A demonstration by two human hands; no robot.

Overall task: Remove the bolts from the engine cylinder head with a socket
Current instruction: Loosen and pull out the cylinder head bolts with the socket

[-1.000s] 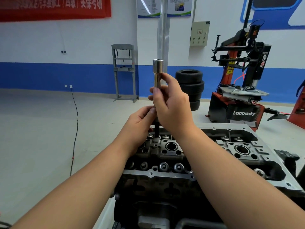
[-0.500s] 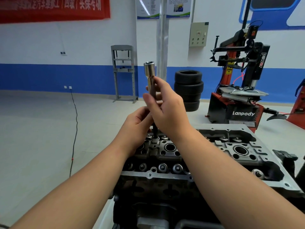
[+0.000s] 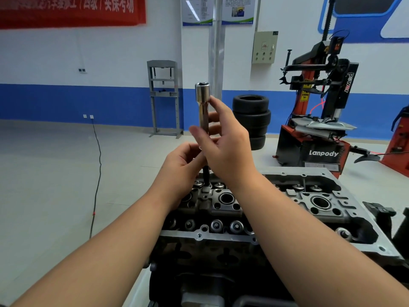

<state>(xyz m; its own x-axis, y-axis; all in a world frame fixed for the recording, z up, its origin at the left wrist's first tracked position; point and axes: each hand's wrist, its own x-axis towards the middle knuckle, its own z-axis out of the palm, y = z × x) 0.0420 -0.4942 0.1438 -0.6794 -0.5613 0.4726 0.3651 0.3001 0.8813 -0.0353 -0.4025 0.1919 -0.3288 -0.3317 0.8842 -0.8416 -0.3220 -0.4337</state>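
- Long socket (image 3: 203, 107) is standing upright over the near-left part of the cylinder head (image 3: 287, 200), its open drive end pointing up, its dark lower shaft running down to a bolt (image 3: 207, 189) seated in the head casting.
- Right hand (image 3: 225, 147) is working the socket's upper shaft; the grip looks loose, thumb to one side of the shaft, fingers extended behind it and lightly pinching rather than wrapping round.
- Left hand (image 3: 183, 160) is gripping lower down, fingers curled around the shaft just beneath the right hand, steadying it.
- Judging by this, the bolt is being spun out by hand; whether it is nearly free cannot be told.
- Risk: with so light a pinch up top, the tall socket could tip off the bolt head, slip and round it, or drop onto the casting.
- Risk: a freed bolt might fall out of the socket into an open bore (image 3: 226, 198) beside it.
- Head is sitting on an engine block, not a tabletop.
- Beyond: stacked tyres (image 3: 252, 116), tyre changer (image 3: 321, 120), grey press frame (image 3: 164, 96) by the wall.
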